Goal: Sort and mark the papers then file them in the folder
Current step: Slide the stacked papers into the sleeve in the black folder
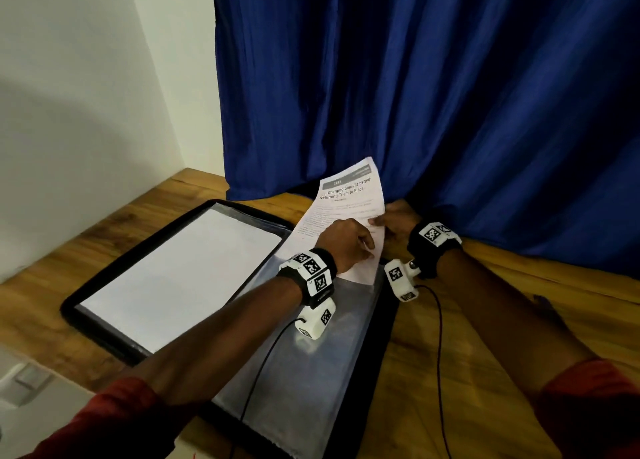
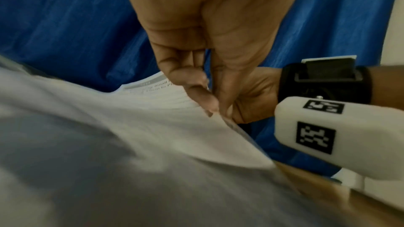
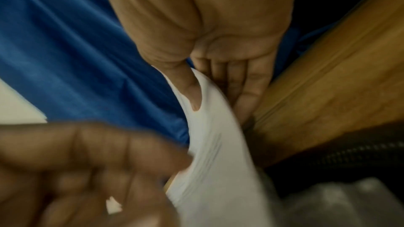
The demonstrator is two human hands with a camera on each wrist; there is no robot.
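Both hands on one sheet over the folder

Left hand (image 1: 348, 242) and right hand (image 1: 398, 220) each pinch the sheet's (image 1: 349, 200) right edge, above the open folder (image 1: 388, 316)

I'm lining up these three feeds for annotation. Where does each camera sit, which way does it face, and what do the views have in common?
Head: worn on the head, looking forward and down at the open folder on the wooden table; both forearms, left hand and right hand show.
Left wrist: looks along the left hand's fingers pinching the printed sheet; the right wrist band shows.
Right wrist: looks along the right hand's thumb on the sheet; the left hand is blurred in front.
Shared: all show the sheet and blue curtain.
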